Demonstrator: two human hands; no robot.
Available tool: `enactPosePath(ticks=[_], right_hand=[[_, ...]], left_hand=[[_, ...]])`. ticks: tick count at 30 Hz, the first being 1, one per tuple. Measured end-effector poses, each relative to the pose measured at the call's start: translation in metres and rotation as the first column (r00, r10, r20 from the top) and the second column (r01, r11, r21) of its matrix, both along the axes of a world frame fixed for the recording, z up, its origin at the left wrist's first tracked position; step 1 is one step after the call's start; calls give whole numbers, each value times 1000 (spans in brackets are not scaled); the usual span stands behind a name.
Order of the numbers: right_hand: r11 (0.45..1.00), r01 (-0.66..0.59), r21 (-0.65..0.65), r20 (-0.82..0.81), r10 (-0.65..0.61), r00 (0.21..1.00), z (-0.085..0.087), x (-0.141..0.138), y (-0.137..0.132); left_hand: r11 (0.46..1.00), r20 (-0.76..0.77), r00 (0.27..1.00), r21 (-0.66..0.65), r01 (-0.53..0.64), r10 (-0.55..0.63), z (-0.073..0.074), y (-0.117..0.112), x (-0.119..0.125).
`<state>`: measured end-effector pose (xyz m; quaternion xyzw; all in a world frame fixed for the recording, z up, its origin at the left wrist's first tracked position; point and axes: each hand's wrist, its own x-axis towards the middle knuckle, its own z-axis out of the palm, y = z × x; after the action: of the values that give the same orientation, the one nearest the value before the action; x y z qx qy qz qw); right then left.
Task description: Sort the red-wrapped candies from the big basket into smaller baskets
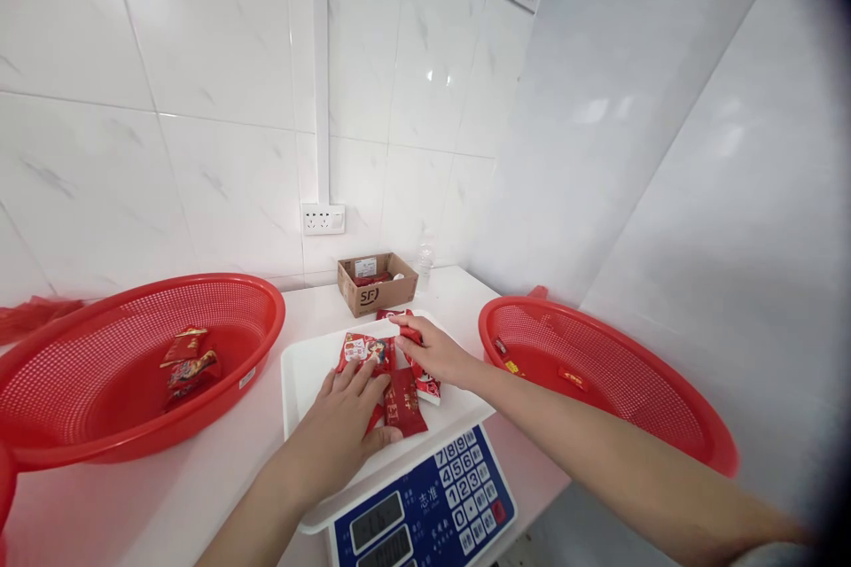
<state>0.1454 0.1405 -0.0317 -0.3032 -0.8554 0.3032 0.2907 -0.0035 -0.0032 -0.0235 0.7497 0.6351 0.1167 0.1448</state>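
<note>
A white scale tray [302, 372] carries several red snack packets [402, 400]. My left hand [342, 427] lies flat on the packets with its fingers stretched out, the thumb beside one packet. My right hand [429, 353] rests on the far side of the pile, fingers curled around a red packet [410, 334]. The blue panel of the scale [435, 509] with its keypad and display sits below the tray.
A large red mesh basket [126, 363] on the left holds a few red packets [190, 361]. Another red basket [598, 372] on the right holds small packets. A cardboard box [377, 283] and a water bottle [424, 264] stand by the tiled wall.
</note>
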Motion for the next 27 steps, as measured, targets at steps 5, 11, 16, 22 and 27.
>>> enactPosePath(ticks=[5, 11, 16, 22, 27], right_hand=[[1000, -17, -8, -93, 16, 996, 10, -4, -5], [995, 62, -83, -170, -75, 983, 3, -15, 5], [994, 38, -99, -140, -52, 989, -6, -22, 5], [998, -69, 10, -111, 70, 991, -1, -21, -10], [998, -65, 9, -136, 65, 989, 8, -22, -15]], left_hand=[[1000, 35, 999, -12, 24, -24, 1, -3, -11], [999, 32, 999, -35, -8, 9, 5, -8, -32], [993, -72, 991, 11, -114, 115, 3, -3, -29], [993, -100, 988, 5, -115, 115, 2, 1, -24], [998, -62, 996, 20, -56, 57, 0, 0, -17]])
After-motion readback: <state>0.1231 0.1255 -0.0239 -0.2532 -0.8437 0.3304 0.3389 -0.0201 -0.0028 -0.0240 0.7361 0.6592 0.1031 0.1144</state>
